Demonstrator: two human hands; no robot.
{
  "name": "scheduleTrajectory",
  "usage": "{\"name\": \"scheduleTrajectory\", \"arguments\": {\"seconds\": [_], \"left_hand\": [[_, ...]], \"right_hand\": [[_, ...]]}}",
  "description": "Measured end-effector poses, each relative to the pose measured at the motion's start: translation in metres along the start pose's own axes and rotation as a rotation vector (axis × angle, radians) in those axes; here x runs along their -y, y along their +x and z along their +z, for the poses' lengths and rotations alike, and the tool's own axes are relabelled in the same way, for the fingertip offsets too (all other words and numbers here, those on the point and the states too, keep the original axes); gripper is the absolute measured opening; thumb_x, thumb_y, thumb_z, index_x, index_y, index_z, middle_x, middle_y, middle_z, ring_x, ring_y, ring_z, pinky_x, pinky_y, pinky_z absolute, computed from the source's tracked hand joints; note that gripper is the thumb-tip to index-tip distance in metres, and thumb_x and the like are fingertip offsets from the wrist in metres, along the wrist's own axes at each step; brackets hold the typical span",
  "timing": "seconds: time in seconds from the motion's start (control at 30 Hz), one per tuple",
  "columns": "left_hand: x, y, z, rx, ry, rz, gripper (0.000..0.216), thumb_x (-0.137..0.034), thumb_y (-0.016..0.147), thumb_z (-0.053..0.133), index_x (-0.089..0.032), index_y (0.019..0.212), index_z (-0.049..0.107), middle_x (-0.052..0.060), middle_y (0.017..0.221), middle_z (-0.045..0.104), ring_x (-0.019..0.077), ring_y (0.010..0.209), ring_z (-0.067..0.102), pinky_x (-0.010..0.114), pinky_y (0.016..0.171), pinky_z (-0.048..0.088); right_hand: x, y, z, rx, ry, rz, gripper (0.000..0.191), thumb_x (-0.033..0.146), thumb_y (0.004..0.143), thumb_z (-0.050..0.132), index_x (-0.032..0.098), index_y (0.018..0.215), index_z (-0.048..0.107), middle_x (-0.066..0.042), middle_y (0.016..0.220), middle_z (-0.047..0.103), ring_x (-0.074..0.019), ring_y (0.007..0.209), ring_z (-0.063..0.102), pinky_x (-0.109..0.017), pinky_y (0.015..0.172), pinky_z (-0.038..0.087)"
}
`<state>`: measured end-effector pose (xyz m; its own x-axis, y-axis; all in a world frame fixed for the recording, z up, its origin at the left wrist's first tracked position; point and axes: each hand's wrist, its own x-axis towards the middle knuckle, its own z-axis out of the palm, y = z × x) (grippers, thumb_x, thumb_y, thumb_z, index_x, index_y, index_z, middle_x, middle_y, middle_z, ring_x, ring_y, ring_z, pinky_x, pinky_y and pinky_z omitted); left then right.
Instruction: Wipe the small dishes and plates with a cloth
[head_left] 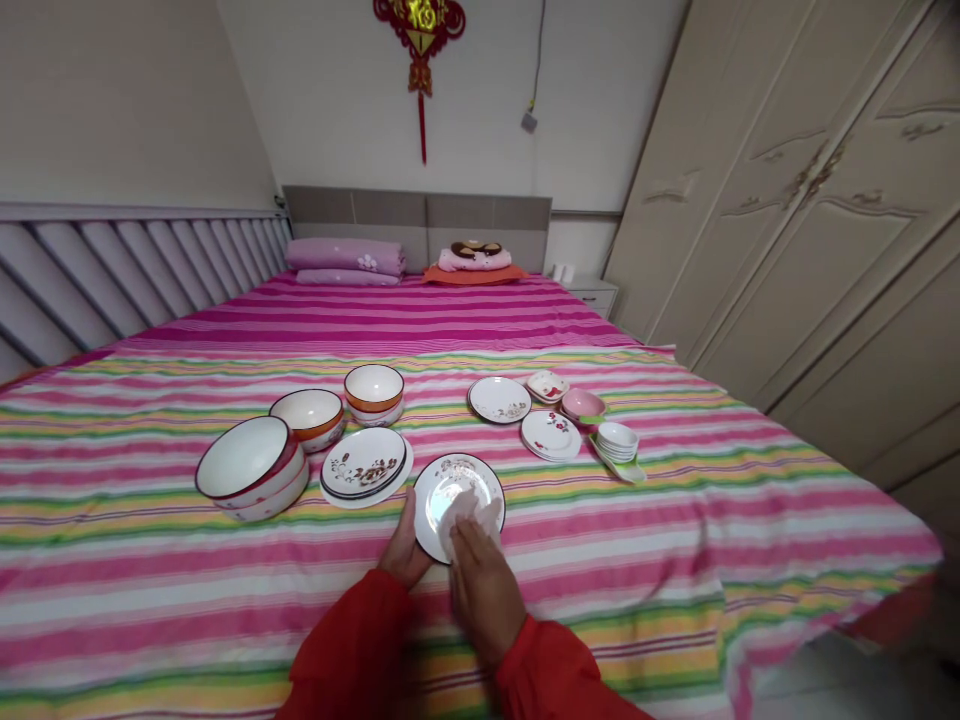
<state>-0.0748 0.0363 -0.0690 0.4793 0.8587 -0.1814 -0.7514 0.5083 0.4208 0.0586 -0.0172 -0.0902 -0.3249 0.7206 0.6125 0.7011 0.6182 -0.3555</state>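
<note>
A white plate (450, 483) with a dark rim and a floral edge lies on the striped bedspread (675, 510) in front of me. My left hand (405, 552) grips its near left edge. My right hand (480, 585) presses a white cloth (471, 518) flat onto the plate's surface, fingers together. Both arms wear red sleeves.
Left of the plate lie a stack of patterned plates (365, 465), a large white bowl (251, 468) and two orange-banded bowls (309, 415) (373, 392). To the right are two small plates (499, 399) (551, 435), a pink bowl (583, 404), stacked small dishes (617, 440). A wardrobe (810, 220) stands at right.
</note>
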Motion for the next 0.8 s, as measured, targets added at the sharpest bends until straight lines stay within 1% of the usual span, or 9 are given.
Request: {"name": "scheduleTrajectory", "arguments": {"seconds": [0.1,0.17,0.23,0.33,0.47,0.53,0.6,0.7,0.8], "left_hand": [[-0.004,-0.007,0.008,-0.086,-0.010,-0.095,0.081,-0.071,0.073,0.039,-0.007,0.121,0.053,0.017,0.099,0.068,0.0298,0.096,0.063,0.044,0.092,0.043],[-0.005,-0.011,0.011,-0.108,-0.018,-0.110,0.083,-0.073,0.070,0.042,-0.007,0.119,0.054,0.017,0.094,0.069,0.0300,0.092,0.064,0.043,0.087,0.046],[-0.005,-0.011,0.012,-0.120,-0.017,-0.038,0.079,-0.070,0.072,0.044,-0.008,0.121,0.053,0.016,0.098,0.068,0.0292,0.096,0.062,0.041,0.088,0.046],[-0.003,-0.006,0.009,-0.132,-0.012,0.085,0.070,-0.063,0.077,0.044,-0.013,0.126,0.049,0.014,0.110,0.065,0.0265,0.107,0.058,0.039,0.097,0.040],[0.000,0.004,0.006,-0.075,-0.013,0.195,0.066,-0.062,0.081,0.039,-0.019,0.131,0.043,0.011,0.122,0.060,0.0237,0.120,0.048,0.038,0.106,0.030],[0.001,0.005,0.006,-0.040,-0.010,0.182,0.066,-0.060,0.082,0.037,-0.017,0.133,0.041,0.011,0.124,0.058,0.0237,0.124,0.044,0.039,0.108,0.026],[0.002,0.005,0.005,-0.001,-0.010,0.145,0.065,-0.058,0.084,0.036,-0.016,0.134,0.040,0.011,0.126,0.057,0.0242,0.125,0.042,0.040,0.108,0.025],[0.003,0.004,0.002,0.048,-0.004,0.089,0.065,-0.057,0.085,0.034,-0.016,0.135,0.038,0.012,0.128,0.055,0.0249,0.126,0.042,0.042,0.109,0.022],[0.004,0.003,0.000,0.068,0.008,0.059,0.068,-0.059,0.084,0.034,-0.014,0.134,0.039,0.013,0.128,0.054,0.0256,0.125,0.042,0.042,0.110,0.021]], "right_hand": [[0.020,0.007,0.006,0.090,0.056,-0.058,0.048,0.010,0.081,0.044,0.011,0.129,0.046,-0.013,0.131,0.050,-0.0246,0.125,0.041,-0.044,0.101,0.042],[0.027,0.022,0.008,0.156,0.085,-0.063,0.048,0.011,0.080,0.047,0.010,0.128,0.047,-0.013,0.132,0.049,-0.0247,0.125,0.040,-0.044,0.102,0.040],[0.028,0.040,0.007,0.217,0.087,-0.027,0.045,0.014,0.081,0.047,0.011,0.126,0.049,-0.012,0.133,0.048,-0.0246,0.125,0.040,-0.044,0.103,0.037],[0.018,0.067,0.003,0.273,0.049,0.037,0.040,0.018,0.087,0.043,0.016,0.127,0.049,-0.008,0.135,0.047,-0.0241,0.128,0.036,-0.047,0.104,0.032],[-0.007,0.084,-0.007,0.248,-0.029,0.078,0.042,0.026,0.090,0.041,0.021,0.131,0.044,-0.005,0.139,0.043,-0.0224,0.132,0.031,-0.048,0.107,0.023],[-0.019,0.082,-0.012,0.206,-0.064,0.117,0.042,0.025,0.090,0.041,0.021,0.132,0.044,-0.005,0.139,0.042,-0.0226,0.132,0.031,-0.048,0.107,0.021],[-0.028,0.073,-0.016,0.152,-0.085,0.163,0.042,0.023,0.090,0.040,0.020,0.132,0.044,-0.005,0.139,0.043,-0.0241,0.131,0.032,-0.050,0.106,0.023],[-0.037,0.051,-0.019,0.061,-0.066,0.201,0.043,0.019,0.090,0.037,0.018,0.132,0.045,-0.007,0.137,0.044,-0.0257,0.131,0.031,-0.049,0.103,0.031],[-0.035,0.024,-0.018,-0.031,-0.011,0.179,0.044,0.018,0.089,0.036,0.013,0.132,0.045,-0.011,0.135,0.046,-0.0256,0.132,0.029,-0.046,0.101,0.038]]}}
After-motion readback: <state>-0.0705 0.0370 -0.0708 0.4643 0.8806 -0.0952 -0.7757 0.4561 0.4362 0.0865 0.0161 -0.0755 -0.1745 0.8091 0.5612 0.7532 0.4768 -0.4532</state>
